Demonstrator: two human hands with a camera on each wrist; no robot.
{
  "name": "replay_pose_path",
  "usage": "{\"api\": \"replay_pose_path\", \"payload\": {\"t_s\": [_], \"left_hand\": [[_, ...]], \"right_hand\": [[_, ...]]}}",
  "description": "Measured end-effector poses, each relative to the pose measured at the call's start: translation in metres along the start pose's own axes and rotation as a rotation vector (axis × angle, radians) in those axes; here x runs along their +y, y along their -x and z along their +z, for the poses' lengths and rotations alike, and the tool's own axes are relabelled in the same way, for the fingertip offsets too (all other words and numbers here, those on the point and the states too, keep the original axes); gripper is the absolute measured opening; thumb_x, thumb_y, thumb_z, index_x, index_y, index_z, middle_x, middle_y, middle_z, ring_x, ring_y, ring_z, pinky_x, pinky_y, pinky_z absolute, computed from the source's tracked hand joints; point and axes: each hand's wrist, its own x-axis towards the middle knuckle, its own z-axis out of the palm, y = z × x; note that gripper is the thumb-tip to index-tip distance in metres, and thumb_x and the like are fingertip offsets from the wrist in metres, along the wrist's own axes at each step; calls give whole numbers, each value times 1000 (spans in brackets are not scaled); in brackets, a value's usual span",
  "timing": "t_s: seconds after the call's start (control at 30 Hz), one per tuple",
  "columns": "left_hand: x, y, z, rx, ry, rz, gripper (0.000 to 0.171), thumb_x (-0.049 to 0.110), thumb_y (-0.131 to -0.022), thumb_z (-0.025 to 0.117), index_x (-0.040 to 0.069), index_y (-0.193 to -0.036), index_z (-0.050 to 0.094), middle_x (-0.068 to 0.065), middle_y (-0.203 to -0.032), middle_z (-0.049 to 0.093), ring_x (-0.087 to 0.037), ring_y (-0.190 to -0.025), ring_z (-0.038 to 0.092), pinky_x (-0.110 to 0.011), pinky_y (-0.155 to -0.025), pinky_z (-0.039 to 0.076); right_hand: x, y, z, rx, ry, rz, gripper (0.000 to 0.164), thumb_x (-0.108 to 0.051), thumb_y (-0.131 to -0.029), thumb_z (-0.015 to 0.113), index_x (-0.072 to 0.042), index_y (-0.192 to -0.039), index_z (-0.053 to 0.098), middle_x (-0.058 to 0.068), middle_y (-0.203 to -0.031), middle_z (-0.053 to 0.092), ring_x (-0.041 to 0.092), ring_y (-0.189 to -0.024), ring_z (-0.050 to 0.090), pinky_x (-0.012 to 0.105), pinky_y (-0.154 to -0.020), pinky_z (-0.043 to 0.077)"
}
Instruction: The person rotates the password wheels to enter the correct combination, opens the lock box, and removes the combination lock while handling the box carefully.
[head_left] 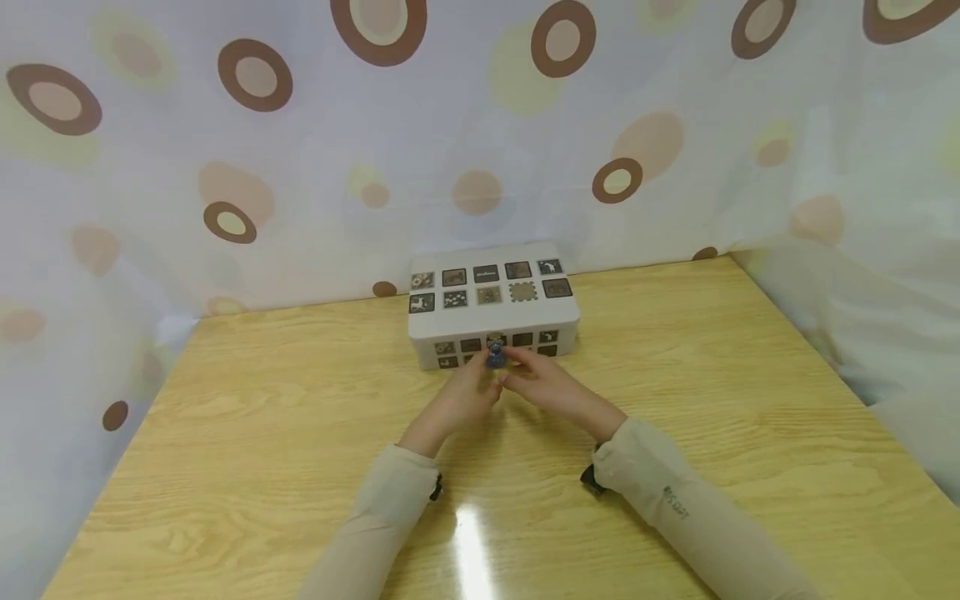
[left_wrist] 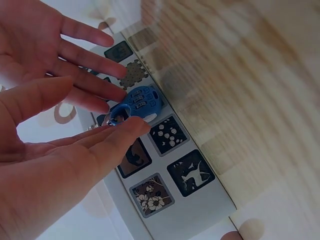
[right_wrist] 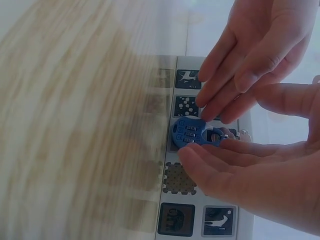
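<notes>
A blue combination padlock (left_wrist: 142, 103) with number dials hangs at the front of a white box (head_left: 495, 315). Its shackle is near a small metal clasp (right_wrist: 243, 135) and looks threaded through it, though fingers partly hide the spot. My left hand (head_left: 467, 396) lies to the left of the padlock, fingers mostly straight, fingertips at its side. From the right, my right hand (head_left: 551, 387) reaches in with extended fingers, its fingertips at the padlock's other side. In the wrist views both palms face the padlock, and neither hand curls round it.
The box carries square picture tiles on its lid and front. It stands at the back of a wood-grain table (head_left: 300, 467), against a white curtain (head_left: 315, 167) with brown circles. Dark wrist straps (head_left: 592, 481) show at the sleeves.
</notes>
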Motion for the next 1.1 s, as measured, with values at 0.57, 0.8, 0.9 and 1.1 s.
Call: {"api": "replay_pose_path", "payload": {"t_s": [0.57,0.8,0.9,1.1], "left_hand": [[-2,-2,1,104,67,14,43,3,-95,55,-16,-132,45,-35,-131,47,-45,-125,46,-50,-101,43],[-5,-6,3,131,78,-35,41,1,-93,55,-18,-129,46,-34,-128,50,-44,-119,50,-47,-100,45],[-5,-9,3,144,58,-41,39,-1,-91,55,-18,-126,49,-33,-123,54,-41,-114,54,-47,-97,47],[-3,-15,2,137,81,-47,37,-4,-91,54,-17,-125,52,-31,-122,57,-39,-111,57,-43,-93,50]], "right_hand": [[-3,-3,6,83,44,-32,43,-11,-99,52,11,-135,46,29,-138,46,43,-126,45,51,-105,39],[-6,-8,10,116,-8,46,41,-9,-99,49,15,-132,47,29,-134,50,39,-124,49,46,-102,43],[-7,-9,8,132,-49,81,40,-8,-99,47,14,-132,48,28,-133,51,38,-124,49,45,-100,45],[-6,-12,4,190,-89,117,37,-6,-97,47,14,-128,52,27,-128,55,35,-115,56,39,-91,50]]}}
